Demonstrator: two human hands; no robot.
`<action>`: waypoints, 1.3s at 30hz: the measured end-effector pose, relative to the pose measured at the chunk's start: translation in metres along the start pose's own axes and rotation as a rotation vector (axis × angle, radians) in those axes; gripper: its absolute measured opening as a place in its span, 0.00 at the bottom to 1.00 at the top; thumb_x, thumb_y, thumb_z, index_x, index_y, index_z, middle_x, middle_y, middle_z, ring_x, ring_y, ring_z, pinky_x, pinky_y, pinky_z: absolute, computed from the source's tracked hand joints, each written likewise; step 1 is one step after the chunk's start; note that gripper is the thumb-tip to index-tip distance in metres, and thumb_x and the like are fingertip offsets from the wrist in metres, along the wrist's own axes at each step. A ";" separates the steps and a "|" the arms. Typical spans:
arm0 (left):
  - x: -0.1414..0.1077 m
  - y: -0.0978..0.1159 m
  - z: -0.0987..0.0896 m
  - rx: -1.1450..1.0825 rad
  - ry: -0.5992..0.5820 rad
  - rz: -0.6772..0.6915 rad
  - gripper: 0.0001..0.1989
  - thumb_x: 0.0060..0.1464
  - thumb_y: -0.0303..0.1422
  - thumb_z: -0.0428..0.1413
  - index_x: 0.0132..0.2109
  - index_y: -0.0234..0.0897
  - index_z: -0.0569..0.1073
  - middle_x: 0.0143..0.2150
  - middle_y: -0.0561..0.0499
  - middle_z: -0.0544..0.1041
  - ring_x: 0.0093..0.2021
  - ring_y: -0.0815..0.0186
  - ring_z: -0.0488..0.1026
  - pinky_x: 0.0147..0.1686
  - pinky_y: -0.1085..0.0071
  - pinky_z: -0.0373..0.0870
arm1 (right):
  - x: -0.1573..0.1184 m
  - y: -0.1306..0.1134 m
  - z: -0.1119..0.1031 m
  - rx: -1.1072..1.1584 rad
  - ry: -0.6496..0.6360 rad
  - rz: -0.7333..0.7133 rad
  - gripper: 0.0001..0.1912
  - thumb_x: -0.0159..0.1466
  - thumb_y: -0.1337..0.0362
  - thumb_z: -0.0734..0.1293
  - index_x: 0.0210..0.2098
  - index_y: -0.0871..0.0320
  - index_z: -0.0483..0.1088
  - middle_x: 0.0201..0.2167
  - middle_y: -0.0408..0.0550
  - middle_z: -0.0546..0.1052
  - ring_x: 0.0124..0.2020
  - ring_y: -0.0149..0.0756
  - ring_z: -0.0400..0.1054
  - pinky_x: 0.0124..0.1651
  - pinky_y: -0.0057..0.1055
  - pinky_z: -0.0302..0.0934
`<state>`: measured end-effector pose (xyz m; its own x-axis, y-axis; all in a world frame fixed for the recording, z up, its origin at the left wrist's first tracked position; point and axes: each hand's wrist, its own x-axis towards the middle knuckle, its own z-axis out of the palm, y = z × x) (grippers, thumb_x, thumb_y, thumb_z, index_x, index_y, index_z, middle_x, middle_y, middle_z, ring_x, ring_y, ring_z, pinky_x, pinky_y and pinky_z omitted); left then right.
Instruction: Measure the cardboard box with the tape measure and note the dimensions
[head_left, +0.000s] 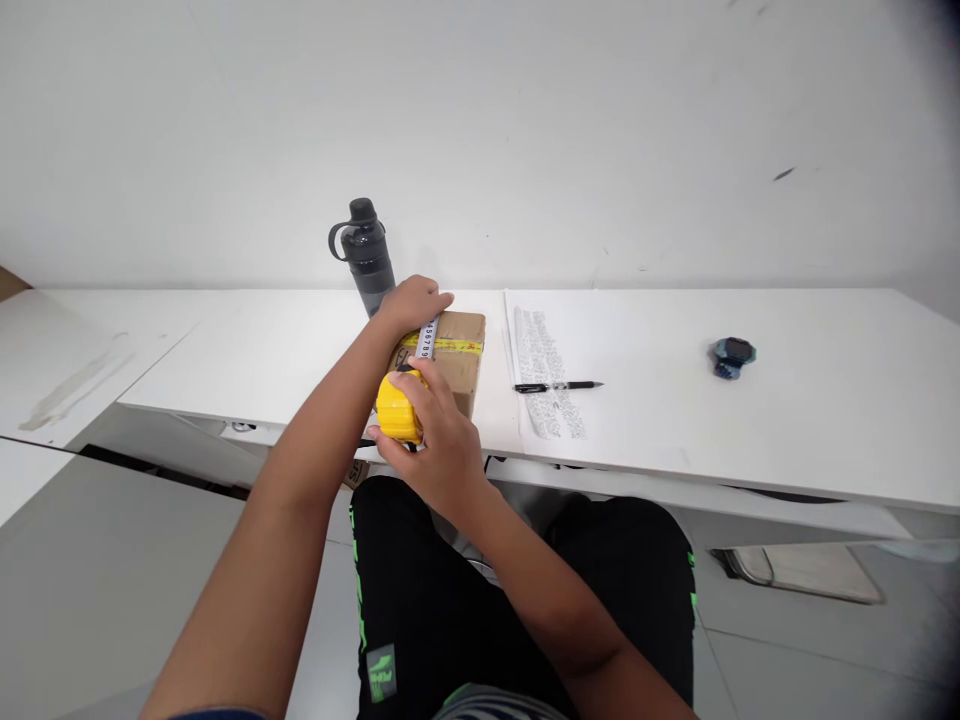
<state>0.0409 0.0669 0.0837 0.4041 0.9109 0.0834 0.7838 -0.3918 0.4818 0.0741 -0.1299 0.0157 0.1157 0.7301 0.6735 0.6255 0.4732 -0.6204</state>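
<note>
1. The cardboard box (465, 374) sits on our bench (675, 420), under the blade (426, 341).
2. Our right hand (452, 447) grips the tape measure (397, 409); we cannot tell our left hand's (414, 303) grip.
3. Caution: slipping fingers may let the blade recoil.

The light is bright and even, and it gives a cool white look to the wall (480, 130) and the counter (712, 420). Its source is outside the view. Shadows on the wall are soft. The middle is quite sharp, but the small writing on the paper (541, 350) is not readable. The right edge is blurred, with a dark corner at the top, and the outer parts look stretched.
</note>
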 end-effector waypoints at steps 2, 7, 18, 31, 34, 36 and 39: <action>0.000 -0.001 0.000 0.003 0.006 0.002 0.16 0.53 0.43 0.53 0.25 0.39 0.61 0.24 0.51 0.64 0.27 0.66 0.61 0.28 0.68 0.53 | -0.001 0.000 0.001 -0.001 0.006 -0.009 0.24 0.63 0.58 0.67 0.57 0.55 0.66 0.63 0.53 0.65 0.59 0.42 0.66 0.48 0.31 0.70; -0.002 0.001 0.000 0.001 0.015 -0.006 0.16 0.54 0.43 0.53 0.25 0.38 0.62 0.25 0.50 0.66 0.29 0.65 0.64 0.30 0.67 0.55 | -0.002 -0.001 0.000 0.001 -0.011 -0.004 0.23 0.63 0.59 0.66 0.57 0.55 0.65 0.63 0.54 0.65 0.60 0.42 0.65 0.50 0.32 0.69; -0.003 -0.001 0.002 -0.007 0.033 -0.007 0.16 0.53 0.43 0.53 0.24 0.38 0.61 0.25 0.51 0.66 0.29 0.65 0.63 0.29 0.67 0.55 | -0.006 0.000 0.002 -0.051 -0.045 0.002 0.25 0.62 0.64 0.64 0.59 0.54 0.64 0.65 0.52 0.62 0.61 0.43 0.63 0.50 0.34 0.70; -0.005 -0.007 -0.007 -0.183 -0.010 -0.042 0.12 0.49 0.40 0.56 0.25 0.38 0.66 0.25 0.51 0.71 0.28 0.65 0.67 0.28 0.69 0.60 | 0.001 -0.016 -0.010 -0.348 -0.057 -0.059 0.28 0.63 0.63 0.62 0.63 0.60 0.61 0.65 0.63 0.63 0.41 0.45 0.76 0.32 0.34 0.70; -0.007 -0.008 -0.009 -0.238 -0.001 -0.051 0.13 0.49 0.42 0.56 0.25 0.39 0.67 0.25 0.50 0.73 0.28 0.64 0.68 0.28 0.68 0.63 | 0.009 -0.010 -0.014 -0.330 -0.026 -0.050 0.28 0.65 0.61 0.60 0.64 0.61 0.59 0.65 0.65 0.63 0.46 0.49 0.74 0.33 0.36 0.70; -0.008 -0.009 -0.010 -0.265 0.006 -0.050 0.14 0.50 0.43 0.56 0.25 0.39 0.68 0.25 0.49 0.73 0.28 0.64 0.69 0.28 0.68 0.64 | 0.020 -0.005 -0.019 -0.306 -0.040 -0.001 0.29 0.66 0.60 0.59 0.65 0.61 0.57 0.65 0.65 0.62 0.48 0.51 0.73 0.33 0.37 0.69; -0.009 -0.014 -0.009 -0.356 -0.006 -0.090 0.15 0.50 0.44 0.57 0.26 0.38 0.68 0.24 0.49 0.73 0.27 0.64 0.70 0.27 0.68 0.64 | 0.046 0.001 -0.029 -0.246 -0.105 0.093 0.30 0.66 0.59 0.58 0.66 0.58 0.54 0.62 0.62 0.66 0.45 0.49 0.73 0.34 0.40 0.68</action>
<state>0.0221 0.0658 0.0845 0.3449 0.9384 0.0224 0.6036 -0.2400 0.7603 0.1025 -0.1101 0.0578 0.1087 0.8177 0.5653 0.7862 0.2773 -0.5523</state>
